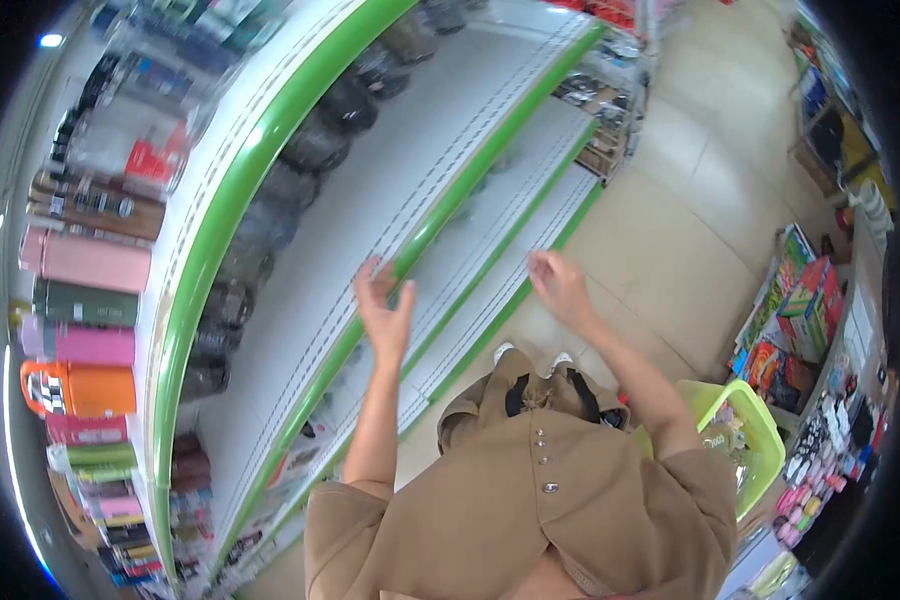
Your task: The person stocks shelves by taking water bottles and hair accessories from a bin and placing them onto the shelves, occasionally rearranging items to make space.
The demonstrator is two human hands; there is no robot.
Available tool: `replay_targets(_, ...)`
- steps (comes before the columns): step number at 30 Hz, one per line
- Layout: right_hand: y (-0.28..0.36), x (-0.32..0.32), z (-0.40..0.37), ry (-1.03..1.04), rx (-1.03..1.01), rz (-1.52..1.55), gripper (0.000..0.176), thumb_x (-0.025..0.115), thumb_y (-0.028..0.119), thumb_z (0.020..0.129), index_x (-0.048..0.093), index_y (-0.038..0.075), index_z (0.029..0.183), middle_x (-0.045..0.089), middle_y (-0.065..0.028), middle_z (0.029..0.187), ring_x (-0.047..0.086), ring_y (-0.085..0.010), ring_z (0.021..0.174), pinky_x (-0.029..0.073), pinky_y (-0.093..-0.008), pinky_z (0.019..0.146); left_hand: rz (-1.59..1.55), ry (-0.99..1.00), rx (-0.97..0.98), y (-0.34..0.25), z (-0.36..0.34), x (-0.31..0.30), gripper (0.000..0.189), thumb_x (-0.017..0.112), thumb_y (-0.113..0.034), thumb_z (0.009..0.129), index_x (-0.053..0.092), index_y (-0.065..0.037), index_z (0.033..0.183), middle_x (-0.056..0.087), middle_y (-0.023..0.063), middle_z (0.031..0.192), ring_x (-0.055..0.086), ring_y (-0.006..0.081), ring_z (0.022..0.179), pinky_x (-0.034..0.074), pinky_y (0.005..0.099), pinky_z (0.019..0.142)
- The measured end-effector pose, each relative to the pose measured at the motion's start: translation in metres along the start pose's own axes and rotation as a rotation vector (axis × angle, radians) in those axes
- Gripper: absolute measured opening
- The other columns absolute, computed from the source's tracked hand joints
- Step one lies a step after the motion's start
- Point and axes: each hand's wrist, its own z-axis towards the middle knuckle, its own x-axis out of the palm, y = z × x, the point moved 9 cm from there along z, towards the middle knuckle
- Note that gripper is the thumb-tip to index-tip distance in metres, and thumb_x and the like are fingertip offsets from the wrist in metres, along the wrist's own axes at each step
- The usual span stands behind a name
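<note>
My left hand [384, 303] is raised in front of a white shelf [420, 130] with a green front edge, its fingers apart and nothing in it. To the right, my right hand [560, 285] hovers over the front of the lower shelves [510, 270]; its fingers are curled, and whether anything small lies within them is hidden. Dark, glassy items [315, 140] line the back of the middle shelf. On the upper shelf stand bottles and cups, among them an orange one [95, 388] and a pink one [90, 260].
A yellow-green basket [770, 440] holding glass items is beside my right elbow. Tiled floor [670, 230] runs along the aisle. At the right are colourful boxes [810, 310] and a counter with small goods. Small items hang at the shelf's far end.
</note>
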Motion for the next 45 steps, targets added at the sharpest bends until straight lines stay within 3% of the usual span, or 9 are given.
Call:
replay_targets(6, -0.042, -0.079, -0.135, -0.249, 0.433, -0.061, 0.027, 0.061, 0.006, 0.077, 0.055, 0.001, 0.103, 0.061, -0.0097, 0.083, 0.057, -0.0164, 0.065, 0.047, -0.0278, 0.062, -0.180, 0.635, 0.142, -0.047, -0.042, 0.207, 0.046, 0.065, -0.001, 0.071, 0.050, -0.006, 0.114, 0.044, 0.0100, 0.120, 0.053, 0.0204, 0.102, 0.047, 0.0319, 0.082)
replay_targets(8, -0.050, -0.099, -0.172, -0.404, 0.606, -0.087, 0.028, 0.061, 0.006, 0.077, 0.055, 0.002, 0.103, 0.061, -0.0095, 0.082, 0.057, -0.0158, 0.065, 0.047, -0.0277, 0.062, -0.263, 1.030, 0.085, -0.065, -0.085, 0.260, 0.045, 0.064, 0.000, 0.072, 0.049, -0.005, 0.115, 0.047, 0.0075, 0.117, 0.053, 0.0190, 0.103, 0.045, 0.0296, 0.085)
replay_targets(18, 0.000, -0.123, -0.238, -1.022, 0.835, -0.329, 0.035, 0.063, 0.013, 0.074, 0.053, 0.004, 0.106, 0.059, -0.0111, 0.088, 0.057, -0.0217, 0.071, 0.048, -0.0321, 0.064, -0.268, 2.025, 0.441, -0.094, -0.200, 0.346, 0.042, 0.063, 0.000, 0.074, 0.050, -0.003, 0.114, 0.057, 0.0091, 0.109, 0.057, 0.0185, 0.100, 0.046, 0.0309, 0.085)
replay_targets(26, 0.078, -0.108, -0.324, -1.442, 0.945, -0.503, 0.041, 0.066, 0.011, 0.072, 0.051, 0.005, 0.110, 0.055, -0.0117, 0.100, 0.057, -0.0216, 0.077, 0.047, -0.0333, 0.071, -0.148, 2.354, 0.581, -0.090, -0.282, 0.354, 0.041, 0.061, -0.001, 0.077, 0.049, -0.002, 0.116, 0.058, 0.0101, 0.108, 0.057, 0.0190, 0.099, 0.046, 0.0302, 0.084)
replay_targets(30, 0.188, -0.129, -0.377, -1.690, 1.138, -1.283, 0.056, 0.071, 0.016, 0.066, 0.047, 0.007, 0.116, 0.046, -0.0169, 0.116, 0.047, -0.0320, 0.104, 0.039, -0.0416, 0.087, -0.208, 2.497, 0.595, -0.108, -0.335, 0.342, 0.040, 0.060, -0.002, 0.078, 0.048, -0.001, 0.116, 0.057, 0.0118, 0.108, 0.057, 0.0192, 0.099, 0.046, 0.0301, 0.084)
replay_targets(33, 0.212, -0.144, -0.420, -1.702, 1.404, -1.441, 0.070, 0.075, 0.024, 0.062, 0.043, 0.010, 0.122, 0.040, -0.0191, 0.122, 0.040, -0.0369, 0.111, 0.036, -0.0444, 0.091, -0.222, 2.544, 0.566, -0.122, -0.371, 0.339, 0.041, 0.062, -0.004, 0.077, 0.049, -0.001, 0.116, 0.058, 0.0128, 0.107, 0.058, 0.0197, 0.097, 0.047, 0.0305, 0.082)
replay_targets(40, 0.172, -0.158, -0.498, -1.620, 1.588, -0.873, 0.084, 0.078, 0.030, 0.060, 0.035, 0.013, 0.130, 0.037, -0.0188, 0.128, 0.036, -0.0387, 0.117, 0.032, -0.0440, 0.099, -0.088, 2.689, 0.428, -0.114, -0.449, 0.336, 0.041, 0.060, -0.004, 0.079, 0.046, 0.000, 0.118, 0.054, 0.0124, 0.110, 0.056, 0.0187, 0.098, 0.047, 0.0289, 0.083)
replay_targets(43, 0.170, -0.168, -0.514, -1.607, 1.437, -0.675, 0.081, 0.076, 0.032, 0.063, 0.035, 0.011, 0.130, 0.039, -0.0183, 0.127, 0.038, -0.0359, 0.117, 0.032, -0.0412, 0.099, -0.085, 2.692, 0.436, -0.117, -0.472, 0.340, 0.042, 0.060, -0.004, 0.079, 0.046, 0.000, 0.118, 0.054, 0.0118, 0.108, 0.055, 0.0184, 0.098, 0.047, 0.0289, 0.082)
replay_targets(45, 0.180, -0.188, -0.535, -1.767, 1.112, -0.673, 0.080, 0.075, 0.038, 0.062, 0.037, 0.005, 0.125, 0.044, -0.0184, 0.120, 0.040, -0.0336, 0.116, 0.033, -0.0411, 0.097, -0.063, 2.683, 0.445, -0.120, -0.485, 0.344, 0.041, 0.060, -0.004, 0.079, 0.046, 0.000, 0.118, 0.054, 0.0115, 0.109, 0.056, 0.0184, 0.098, 0.047, 0.0290, 0.081)
